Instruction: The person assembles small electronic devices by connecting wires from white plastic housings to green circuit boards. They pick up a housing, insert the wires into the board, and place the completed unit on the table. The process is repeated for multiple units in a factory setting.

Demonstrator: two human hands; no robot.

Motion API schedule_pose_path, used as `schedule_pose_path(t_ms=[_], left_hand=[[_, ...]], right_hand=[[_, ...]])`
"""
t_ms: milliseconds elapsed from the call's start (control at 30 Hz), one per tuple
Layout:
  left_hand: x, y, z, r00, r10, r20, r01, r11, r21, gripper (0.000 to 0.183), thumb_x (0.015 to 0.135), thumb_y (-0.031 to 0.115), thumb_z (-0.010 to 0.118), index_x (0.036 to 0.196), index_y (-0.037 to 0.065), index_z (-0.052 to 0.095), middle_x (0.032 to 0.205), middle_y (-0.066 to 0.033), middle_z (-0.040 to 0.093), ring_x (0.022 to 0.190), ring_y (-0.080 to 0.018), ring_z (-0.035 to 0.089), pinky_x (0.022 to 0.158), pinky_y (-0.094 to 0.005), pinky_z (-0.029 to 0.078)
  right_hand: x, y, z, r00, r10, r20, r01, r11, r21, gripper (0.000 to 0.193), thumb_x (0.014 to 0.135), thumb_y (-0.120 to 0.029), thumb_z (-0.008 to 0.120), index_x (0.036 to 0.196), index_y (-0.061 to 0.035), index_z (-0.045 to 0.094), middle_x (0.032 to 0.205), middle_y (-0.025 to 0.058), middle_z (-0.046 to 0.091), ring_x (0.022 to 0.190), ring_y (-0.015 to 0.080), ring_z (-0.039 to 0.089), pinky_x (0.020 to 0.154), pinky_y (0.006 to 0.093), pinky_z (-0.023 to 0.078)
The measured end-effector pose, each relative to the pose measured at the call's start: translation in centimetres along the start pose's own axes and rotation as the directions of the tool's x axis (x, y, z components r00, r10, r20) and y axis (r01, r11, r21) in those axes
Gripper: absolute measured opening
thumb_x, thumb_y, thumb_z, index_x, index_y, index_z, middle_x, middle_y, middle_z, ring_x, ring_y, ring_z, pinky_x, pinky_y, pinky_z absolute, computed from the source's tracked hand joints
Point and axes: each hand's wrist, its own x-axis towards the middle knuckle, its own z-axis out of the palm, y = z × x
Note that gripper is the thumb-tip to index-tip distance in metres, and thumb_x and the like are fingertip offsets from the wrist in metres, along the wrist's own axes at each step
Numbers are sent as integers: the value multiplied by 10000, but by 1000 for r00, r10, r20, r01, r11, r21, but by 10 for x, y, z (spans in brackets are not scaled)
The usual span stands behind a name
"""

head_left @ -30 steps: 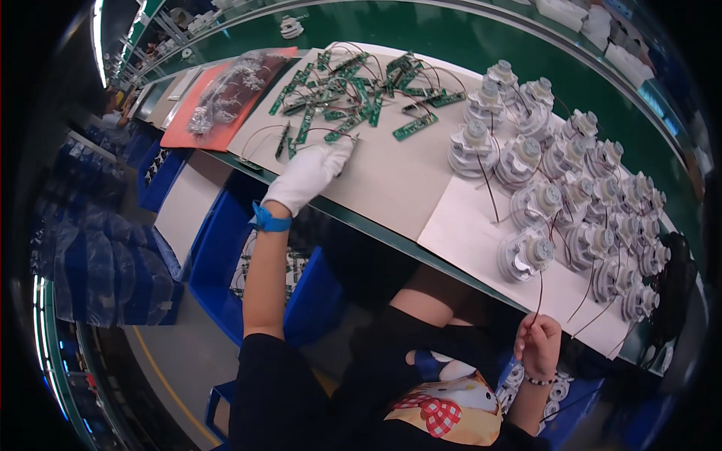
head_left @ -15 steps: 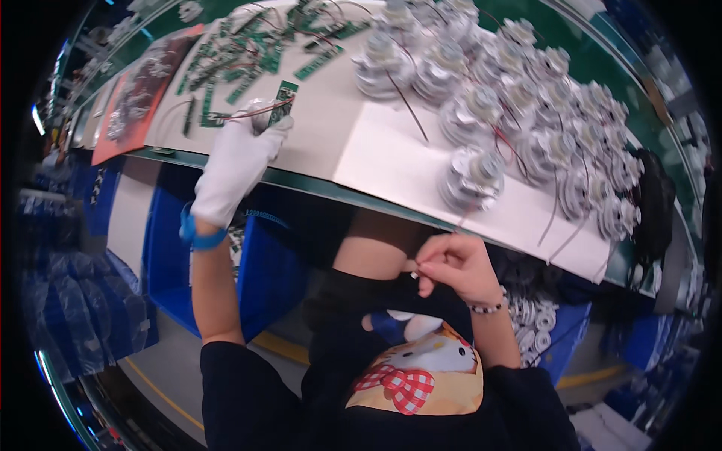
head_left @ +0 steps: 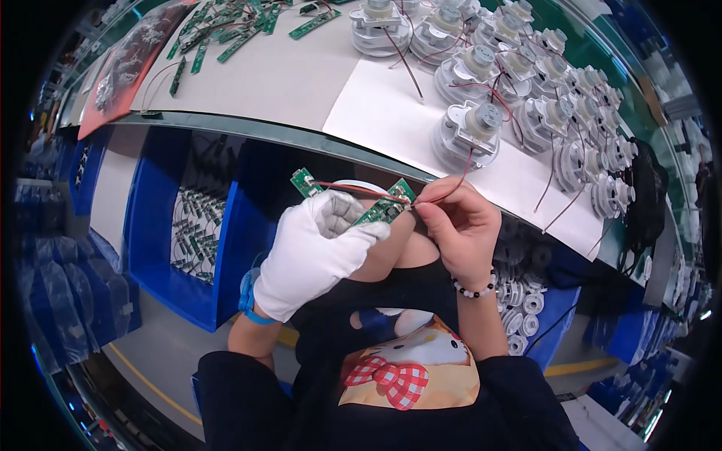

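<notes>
My left hand (head_left: 308, 252), in a white glove, grips a small green circuit board (head_left: 389, 207) above my lap. A second green board (head_left: 305, 183) sticks out past the same hand; how it is held is hidden. Dark and red wires (head_left: 350, 189) run across between the two boards. My bare right hand (head_left: 468, 229) pinches thin wire leads (head_left: 464, 177) against the right end of the first board. These leads rise to the nearest motor unit (head_left: 470, 131), a white-and-silver piece standing at the bench's front edge.
More motor units (head_left: 553, 116) with trailing leads crowd the bench's right side. Loose circuit boards (head_left: 226, 26) lie at the far left, by a bag of small metal parts (head_left: 128, 64). Beneath the bench, a blue bin (head_left: 162, 274) holds boards; round white parts (head_left: 526, 304) lie at right.
My left hand has come from the bench toward my lap, bringing circuit boards beside my right hand. My right hand has lifted slightly, still pinching leads. The view has shifted a little.
</notes>
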Motion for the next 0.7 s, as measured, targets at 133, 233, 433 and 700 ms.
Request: schedule_pose_path(t_ms=[133, 233, 433, 700], left_hand=[[12, 2, 5, 999, 33, -26, -34, 998, -59, 65, 770, 29, 637, 807, -7, 597, 634, -8, 563, 464, -29, 476, 384, -166, 355], [16, 10, 4, 994, 101, -28, -101, 995, -10, 42, 784, 31, 621, 779, -7, 604, 597, 0, 553, 446, -27, 467, 381, -165, 346], [21, 15, -1, 998, 59, 3, -59, 998, -6, 41, 793, 31, 616, 796, -10, 621, 634, -5, 582, 473, -14, 471, 396, -157, 340], [26, 8, -6, 979, 205, 24, -206, 971, 123, 63, 796, -7, 599, 848, -35, 621, 734, -46, 640, 654, -48, 570, 563, -180, 453]], right_hand=[[8, 8, -1, 987, -163, 12, 162, 971, -177, 82, 699, 75, 662, 757, 42, 614, 809, 72, 606, 643, 68, 549, 539, 162, 419], [15, 3, 2, 982, -189, -3, 179, 938, -296, 83, 690, 74, 672, 745, 37, 622, 786, 68, 609, 610, 59, 541, 499, 162, 408], [21, 3, 5, 972, -234, -9, 213, 900, -380, 112, 673, 76, 690, 752, 31, 624, 785, 68, 607, 573, 45, 523, 459, 149, 373], [24, -5, 1, 971, -211, 111, 236, 794, -560, 124, 672, 68, 698, 739, 13, 608, 782, 70, 602, 539, 46, 524, 436, 176, 383]])
